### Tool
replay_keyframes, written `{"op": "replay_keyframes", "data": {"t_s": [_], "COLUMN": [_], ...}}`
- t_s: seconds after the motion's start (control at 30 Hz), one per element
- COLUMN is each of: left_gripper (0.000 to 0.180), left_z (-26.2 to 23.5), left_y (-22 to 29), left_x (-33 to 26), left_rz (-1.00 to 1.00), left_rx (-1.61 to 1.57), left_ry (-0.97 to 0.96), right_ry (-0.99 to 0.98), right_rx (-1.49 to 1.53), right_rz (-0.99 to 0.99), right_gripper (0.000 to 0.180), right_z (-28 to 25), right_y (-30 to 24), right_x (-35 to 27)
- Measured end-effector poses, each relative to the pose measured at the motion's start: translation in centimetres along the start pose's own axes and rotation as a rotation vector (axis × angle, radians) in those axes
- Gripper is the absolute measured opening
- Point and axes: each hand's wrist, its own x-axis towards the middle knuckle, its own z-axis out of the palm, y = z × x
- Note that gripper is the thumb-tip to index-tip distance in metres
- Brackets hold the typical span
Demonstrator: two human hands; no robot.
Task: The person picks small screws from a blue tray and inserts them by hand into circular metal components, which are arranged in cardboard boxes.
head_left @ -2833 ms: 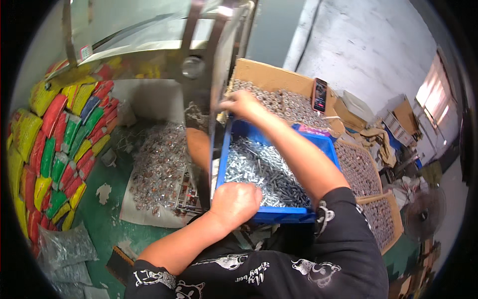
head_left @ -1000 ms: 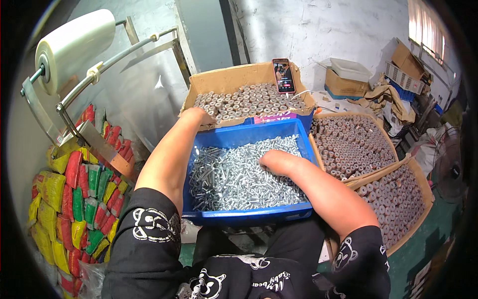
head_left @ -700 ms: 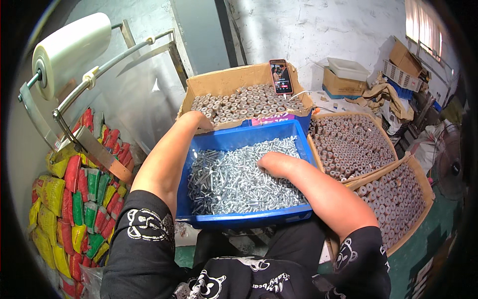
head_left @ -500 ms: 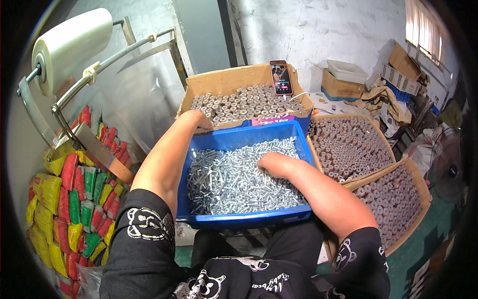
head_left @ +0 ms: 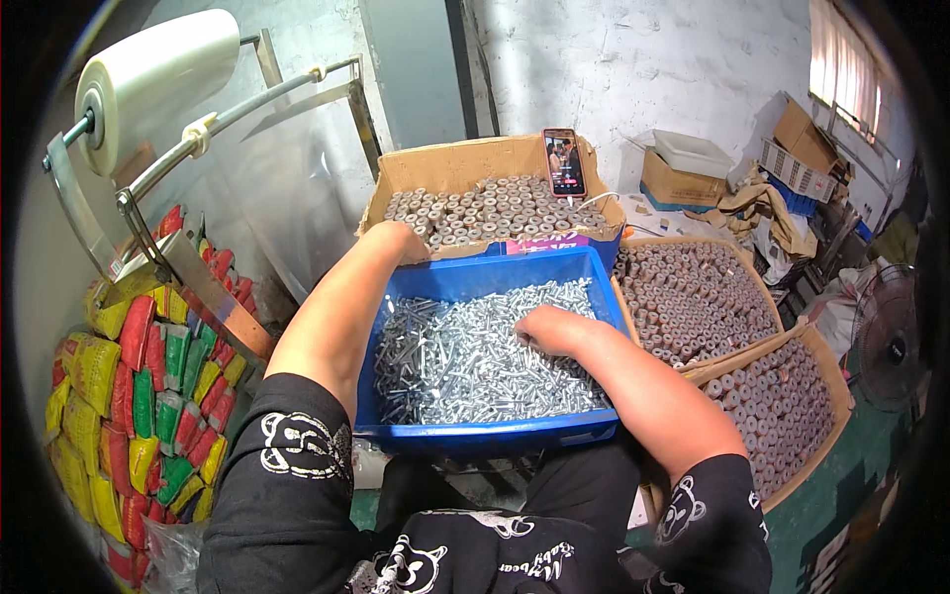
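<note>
The right hand (head_left: 546,329) lay palm-down in the screws (head_left: 465,361) heaped in the blue bin (head_left: 495,434), fingers curled into them; whether it gripped any was unclear. The left hand (head_left: 401,241) clasped the bin's far corner. The bin remained nearly full.

- Right hand (head_left: 546,330): fingers dug into the screws (head_left: 465,361), so can't tell if it holds any.
- Left hand (head_left: 401,241): fingertips go over the blue bin (head_left: 485,434) back rim, hidden; grip not clear.
- Cardboard box (head_left: 465,168) behind: front part hidden by the bin & left hand.
- Phone (head_left: 564,162): screen too small to make out.
- Fan (head_left: 891,337): cut off by the dark pic rim.
- Bright packets (head_left: 139,376): left ones fade into the dark rim.
- Plastic roll (head_left: 158,84): blurry near edge.
</note>
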Motion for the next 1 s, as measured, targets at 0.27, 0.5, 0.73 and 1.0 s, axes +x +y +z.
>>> {"op": "replay_keyframes", "data": {"t_s": [0.27, 0.5, 0.73, 1.0], "left_gripper": [0.062, 0.065, 0.067, 0.082], "left_z": [0.4, 0.5, 0.0, 0.6], "left_y": [0.1, -0.5, -0.3, 1.3], "left_x": [-1.9, -0.4, -0.1, -0.7], "left_rz": [-0.012, -0.019, 0.012, -0.076], "left_rx": [-0.057, -0.169, -0.153, -0.187], "left_ry": [0.196, 0.115, 0.009, 0.082], "right_ry": [0.036, 0.037, 0.034, 0.002], "right_rx": [-0.041, -0.042, -0.044, -0.042], "right_rz": [-0.002, -0.014, -0.015, 0.044], "right_gripper": [0.009, 0.008, 0.007, 0.008], "right_z": [0.0, 0.2, 0.0, 0.3], "right_y": [-0.3, 0.0, -0.3, 0.0], "right_x": [-0.2, -0.1, -0.1, -0.3]}}
